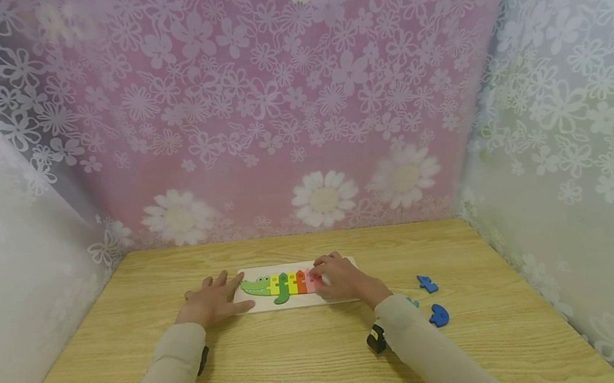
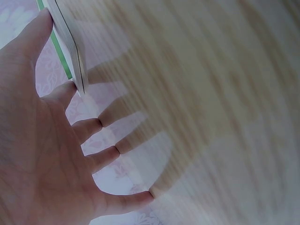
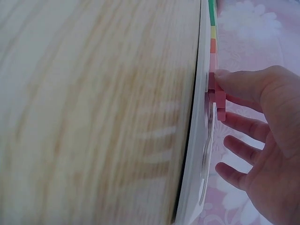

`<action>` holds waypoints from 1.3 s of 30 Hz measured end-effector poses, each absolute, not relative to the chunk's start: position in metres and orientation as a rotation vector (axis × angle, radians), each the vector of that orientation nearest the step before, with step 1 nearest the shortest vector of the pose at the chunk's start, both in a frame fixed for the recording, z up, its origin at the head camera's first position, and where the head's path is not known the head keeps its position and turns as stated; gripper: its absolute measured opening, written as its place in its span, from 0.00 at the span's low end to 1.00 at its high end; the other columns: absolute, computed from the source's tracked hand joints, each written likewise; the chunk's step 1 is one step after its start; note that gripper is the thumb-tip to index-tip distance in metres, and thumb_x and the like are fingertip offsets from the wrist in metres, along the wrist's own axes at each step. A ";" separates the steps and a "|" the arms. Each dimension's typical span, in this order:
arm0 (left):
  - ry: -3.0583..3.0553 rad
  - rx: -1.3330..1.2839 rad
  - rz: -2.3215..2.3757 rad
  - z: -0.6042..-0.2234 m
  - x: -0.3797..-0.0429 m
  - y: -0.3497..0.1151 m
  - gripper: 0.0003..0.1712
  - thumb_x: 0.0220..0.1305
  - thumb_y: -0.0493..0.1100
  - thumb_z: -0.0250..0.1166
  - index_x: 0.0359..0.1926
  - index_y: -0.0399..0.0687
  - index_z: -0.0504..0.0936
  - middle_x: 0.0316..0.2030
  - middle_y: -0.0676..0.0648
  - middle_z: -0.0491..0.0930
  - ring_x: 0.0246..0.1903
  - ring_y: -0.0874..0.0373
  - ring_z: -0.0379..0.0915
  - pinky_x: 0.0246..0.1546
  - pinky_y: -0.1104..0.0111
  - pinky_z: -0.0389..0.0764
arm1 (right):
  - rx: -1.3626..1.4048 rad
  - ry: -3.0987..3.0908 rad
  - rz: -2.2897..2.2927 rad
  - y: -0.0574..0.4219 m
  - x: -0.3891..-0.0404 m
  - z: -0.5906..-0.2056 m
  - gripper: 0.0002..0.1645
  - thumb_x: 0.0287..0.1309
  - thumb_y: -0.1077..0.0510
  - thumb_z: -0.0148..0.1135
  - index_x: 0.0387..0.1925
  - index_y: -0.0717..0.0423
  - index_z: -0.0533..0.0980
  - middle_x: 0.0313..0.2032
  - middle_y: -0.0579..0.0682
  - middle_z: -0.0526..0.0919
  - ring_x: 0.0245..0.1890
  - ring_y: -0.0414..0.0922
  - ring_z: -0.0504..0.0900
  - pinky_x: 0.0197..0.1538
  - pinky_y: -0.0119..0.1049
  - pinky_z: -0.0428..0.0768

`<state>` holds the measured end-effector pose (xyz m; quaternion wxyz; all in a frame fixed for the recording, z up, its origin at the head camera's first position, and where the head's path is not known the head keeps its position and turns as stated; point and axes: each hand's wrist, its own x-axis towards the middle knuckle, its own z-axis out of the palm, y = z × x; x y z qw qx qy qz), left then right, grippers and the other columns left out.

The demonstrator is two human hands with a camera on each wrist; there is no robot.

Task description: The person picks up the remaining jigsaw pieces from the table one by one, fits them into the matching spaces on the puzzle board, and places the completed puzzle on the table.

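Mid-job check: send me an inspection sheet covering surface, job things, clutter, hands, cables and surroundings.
Surface: wood-grain table.
Job things: board bearing crocodile head and coloured body pieces; pink piece not flush. Loose at right: far blue piece, near blue piece, teal piece partly hidden by right sleeve.
Clutter: nothing seen.
Hands: left hand spread, touching board's left end; right hand pinches pink piece.
Cables: nothing seen.
Surroundings: pink floral backdrop, pale floral sides.

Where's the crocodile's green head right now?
In the head view, the crocodile's green head is at the left end of the pale board, between the left hand and a yellow piece.
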<state>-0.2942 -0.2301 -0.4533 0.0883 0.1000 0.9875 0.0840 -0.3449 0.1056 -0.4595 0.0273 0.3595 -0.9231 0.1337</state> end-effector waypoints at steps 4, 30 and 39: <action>2.940 0.296 0.248 -0.454 -0.295 -0.231 0.55 0.64 0.82 0.52 0.83 0.60 0.54 0.80 0.32 0.53 0.75 0.20 0.49 0.54 0.15 0.56 | 1.117 -2.853 0.405 0.105 -0.345 -0.460 0.21 0.65 0.55 0.62 0.57 0.54 0.85 0.62 0.59 0.81 0.57 0.59 0.75 0.55 0.57 0.78; 2.928 0.285 0.249 -0.454 -0.296 -0.231 0.55 0.64 0.82 0.51 0.83 0.61 0.53 0.80 0.32 0.51 0.76 0.21 0.47 0.56 0.15 0.55 | 1.113 -2.890 0.431 0.106 -0.346 -0.458 0.21 0.65 0.55 0.63 0.57 0.55 0.84 0.61 0.58 0.81 0.57 0.59 0.75 0.53 0.58 0.77; 2.924 0.271 0.265 -0.455 -0.295 -0.230 0.55 0.64 0.82 0.51 0.83 0.62 0.53 0.80 0.32 0.51 0.76 0.21 0.47 0.56 0.15 0.54 | 1.108 -2.900 0.461 0.106 -0.345 -0.458 0.20 0.65 0.55 0.64 0.56 0.54 0.85 0.62 0.56 0.83 0.59 0.59 0.74 0.54 0.59 0.76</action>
